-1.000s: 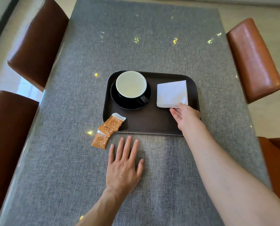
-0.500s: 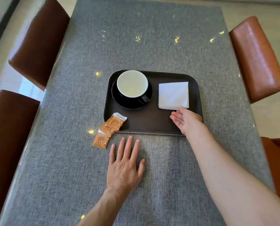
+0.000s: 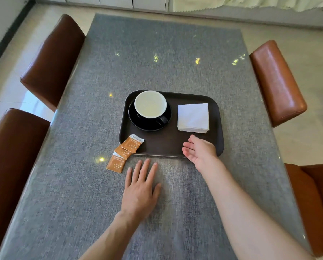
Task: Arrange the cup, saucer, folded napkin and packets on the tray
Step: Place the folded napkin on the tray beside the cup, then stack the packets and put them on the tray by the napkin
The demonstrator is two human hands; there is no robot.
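The cup [image 3: 150, 104] sits on its saucer [image 3: 138, 122] at the far left of the brown tray [image 3: 168, 145], and the folded napkin [image 3: 193, 117] lies flat just beyond the right hand [image 3: 200, 151], apart from it. What remains, by my reading, is the three orange packets [image 3: 123, 152]: they lie in an overlapping row whose long axis runs diagonally, from the bench [image 3: 81, 194] up onto the tray's near left corner. Only the farthest one rests on the tray, and partly over its rim.

The left hand [image 3: 140, 192] lies flat on the bench, palm down, fingers spread and holding nothing; the packets are just ahead of it and to its left, the nearest one close beside its little finger. The right hand hovers over the tray's near right edge, open, palm turned up and empty, well to the right of the packets. So the left hand is the nearer, and a short reach forward and left would meet the row at its near end.
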